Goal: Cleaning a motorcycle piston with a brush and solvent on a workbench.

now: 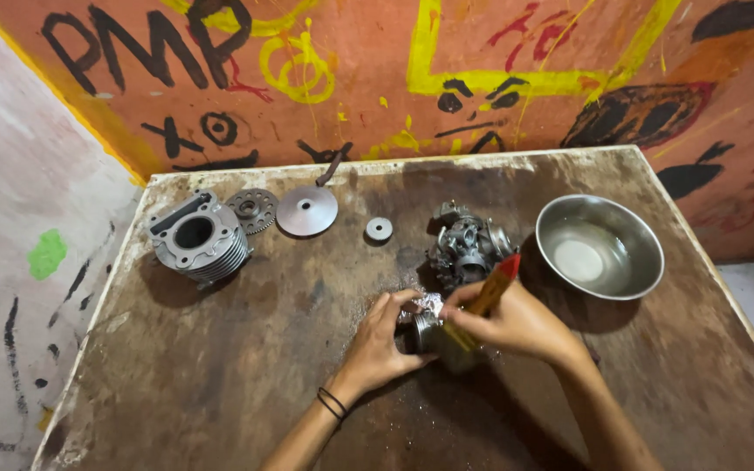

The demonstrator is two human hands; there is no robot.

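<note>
Both hands meet near the middle of a worn brown table (220, 384); the left hand (383, 342), a black band on its wrist, curls its fingers around a small silver metal part (427, 324) and holds it down on the tabletop; the part is mostly hidden between the two hands, so its exact shape cannot be told. The right hand (517, 323) is closed in a grip around a yellow tool with a red tip (492, 288), its red end pointing up and away from the person, its lower end reaching down against the metal part.

Just beyond the hands sits a grey carburettor (467, 249); to its right, near but apart, stands a shiny steel bowl (599, 246). Along the far side of the table lie a small round washer (379, 228), a smooth metal disc (307, 210), and a toothed gear plate (252, 209) just beside the disc; at the far left stands a finned engine cylinder (199, 239), well apart from the hands. A dark bent lever (333, 164) lies at the back edge; behind it rises an orange painted wall (377, 78) with black and yellow marks.
</note>
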